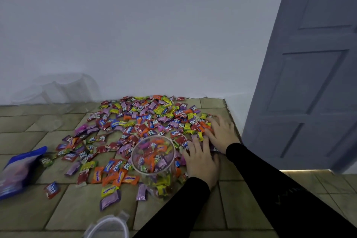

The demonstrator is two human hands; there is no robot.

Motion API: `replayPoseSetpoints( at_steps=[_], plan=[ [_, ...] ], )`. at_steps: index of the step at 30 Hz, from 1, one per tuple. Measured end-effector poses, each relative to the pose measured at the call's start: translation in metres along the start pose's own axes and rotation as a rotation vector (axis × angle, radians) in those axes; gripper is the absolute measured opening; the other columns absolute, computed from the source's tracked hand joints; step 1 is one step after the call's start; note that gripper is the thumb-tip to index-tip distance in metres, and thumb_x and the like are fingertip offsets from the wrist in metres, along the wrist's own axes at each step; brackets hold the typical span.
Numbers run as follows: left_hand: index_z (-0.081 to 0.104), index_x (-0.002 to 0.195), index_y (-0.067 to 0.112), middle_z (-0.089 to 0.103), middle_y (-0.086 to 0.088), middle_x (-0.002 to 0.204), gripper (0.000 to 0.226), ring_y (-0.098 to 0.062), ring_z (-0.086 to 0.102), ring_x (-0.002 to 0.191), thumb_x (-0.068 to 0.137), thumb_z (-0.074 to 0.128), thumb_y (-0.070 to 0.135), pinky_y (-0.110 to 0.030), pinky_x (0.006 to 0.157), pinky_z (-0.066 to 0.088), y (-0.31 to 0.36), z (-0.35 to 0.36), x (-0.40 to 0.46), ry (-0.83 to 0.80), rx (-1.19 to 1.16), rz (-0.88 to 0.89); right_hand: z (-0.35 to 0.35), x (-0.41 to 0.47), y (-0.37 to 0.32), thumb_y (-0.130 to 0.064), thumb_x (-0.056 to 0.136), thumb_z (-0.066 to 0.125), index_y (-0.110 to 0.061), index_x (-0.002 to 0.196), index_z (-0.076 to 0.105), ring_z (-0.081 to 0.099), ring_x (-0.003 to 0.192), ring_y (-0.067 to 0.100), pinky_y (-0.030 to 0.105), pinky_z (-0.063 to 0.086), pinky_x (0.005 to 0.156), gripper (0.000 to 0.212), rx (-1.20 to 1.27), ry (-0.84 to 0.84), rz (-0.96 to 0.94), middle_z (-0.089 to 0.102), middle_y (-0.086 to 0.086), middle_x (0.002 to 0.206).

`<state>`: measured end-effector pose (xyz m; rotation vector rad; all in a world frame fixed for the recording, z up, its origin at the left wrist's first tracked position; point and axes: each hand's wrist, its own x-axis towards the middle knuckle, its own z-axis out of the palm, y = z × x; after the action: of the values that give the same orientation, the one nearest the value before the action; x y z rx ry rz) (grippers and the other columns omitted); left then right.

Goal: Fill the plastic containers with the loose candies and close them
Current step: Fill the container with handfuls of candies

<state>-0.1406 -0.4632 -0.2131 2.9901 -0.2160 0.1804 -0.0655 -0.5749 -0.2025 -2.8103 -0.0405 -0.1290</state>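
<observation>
Both flat on the candy pile [150,120]: left hand [201,160] beside the open container [154,158], right hand [222,131] farther out. Best to cup together, scoop a heap (lid [110,226] waiting nearby), tip over the rim.

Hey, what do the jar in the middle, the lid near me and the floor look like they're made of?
Jar: clear, glossy plastic by the look; the candies show through its wall. Lid: translucent plastic, seemingly with a clip tab. Floor: matte beige tile, judging by the grout lines, though it could be a tile-pattern sheet.
</observation>
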Motion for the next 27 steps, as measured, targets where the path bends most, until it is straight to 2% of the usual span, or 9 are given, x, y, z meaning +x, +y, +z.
replayPoseSetpoints(
  at_steps=[4,8,11,14,17,20,22,24,27],
  plan=[
    [0.071,0.109,0.02,0.069,-0.01,0.112,0.055,-0.031,0.067,0.096,0.077,0.034,0.046,-0.052,0.08,0.053,-0.001,0.004,0.01,0.041,-0.026,-0.05,0.004,0.017,-0.009,-0.05,0.1,0.029,-0.03,0.149,0.025,0.012,0.146,0.028,0.054,0.007,0.115,0.053,0.037,-0.033,0.012,0.014,0.007,0.158],
    [0.066,0.099,0.018,0.066,-0.005,0.102,0.032,-0.024,0.061,0.083,0.073,0.06,0.036,-0.036,0.064,0.048,-0.013,0.007,0.017,0.122,-0.02,-0.028,0.015,0.025,-0.009,-0.042,0.101,0.032,-0.021,0.147,0.034,0.031,0.137,0.027,0.045,0.023,0.113,0.05,0.089,-0.021,-0.002,0.034,0.005,0.152],
    [0.063,0.092,0.018,0.064,-0.005,0.093,0.024,-0.023,0.058,0.077,0.076,0.046,0.025,-0.033,0.058,0.045,-0.019,0.006,0.021,0.129,-0.041,-0.018,0.015,0.024,-0.012,-0.026,0.102,0.038,-0.012,0.132,0.054,0.051,0.121,0.027,0.035,0.037,0.103,0.037,0.285,0.094,-0.079,0.058,0.008,0.132],
    [0.062,0.091,0.018,0.063,-0.006,0.092,0.028,-0.024,0.056,0.077,0.075,0.039,0.022,-0.033,0.059,0.044,-0.021,0.002,0.021,0.149,-0.052,-0.04,0.009,0.019,-0.011,-0.042,0.096,0.035,-0.015,0.123,0.062,0.056,0.113,0.029,0.037,0.043,0.097,0.047,0.465,0.078,-0.088,0.065,0.009,0.117],
    [0.062,0.092,0.018,0.062,-0.009,0.096,0.022,-0.029,0.052,0.085,0.073,0.053,0.027,-0.04,0.067,0.04,-0.024,0.006,0.016,0.17,0.019,-0.059,0.009,0.009,-0.007,-0.06,0.087,0.033,-0.022,0.135,0.053,0.039,0.133,0.026,0.04,0.03,0.109,0.065,0.377,0.001,-0.141,0.047,0.006,0.142],
    [0.065,0.085,0.016,0.062,-0.012,0.089,0.03,-0.032,0.054,0.081,0.076,0.038,0.023,-0.043,0.071,0.038,-0.023,0.005,0.013,0.115,0.011,-0.09,0.018,0.003,-0.018,-0.057,0.092,0.029,-0.031,0.144,0.036,0.031,0.136,0.023,0.038,0.026,0.109,0.058,0.038,-0.041,-0.152,0.029,-0.001,0.154],
    [0.065,0.077,0.015,0.061,-0.012,0.08,0.037,-0.03,0.056,0.071,0.074,0.029,0.017,-0.04,0.06,0.044,-0.021,0.001,0.014,0.119,-0.015,-0.099,0.026,-0.001,-0.028,-0.048,0.099,0.027,-0.029,0.143,0.039,0.036,0.129,0.024,0.036,0.029,0.104,0.049,-0.039,0.037,-0.11,0.034,0.0,0.15],
    [0.065,0.073,0.015,0.061,-0.011,0.078,0.038,-0.028,0.058,0.065,0.072,0.027,0.015,-0.036,0.05,0.046,-0.02,0.0,0.015,0.131,-0.036,-0.084,0.028,-0.006,-0.033,-0.047,0.099,0.025,-0.025,0.137,0.048,0.043,0.119,0.025,0.034,0.034,0.096,0.049,0.031,0.121,-0.069,0.045,0.005,0.138],
    [0.066,0.072,0.014,0.066,-0.013,0.082,0.037,-0.026,0.059,0.065,0.072,0.029,0.015,-0.033,0.045,0.046,-0.019,-0.002,0.017,0.057,-0.04,-0.067,0.022,-0.008,-0.039,-0.04,0.102,0.036,-0.021,0.132,0.053,0.051,0.111,0.026,0.032,0.04,0.089,0.04,0.115,0.103,-0.015,0.05,0.008,0.129]
  ],
)
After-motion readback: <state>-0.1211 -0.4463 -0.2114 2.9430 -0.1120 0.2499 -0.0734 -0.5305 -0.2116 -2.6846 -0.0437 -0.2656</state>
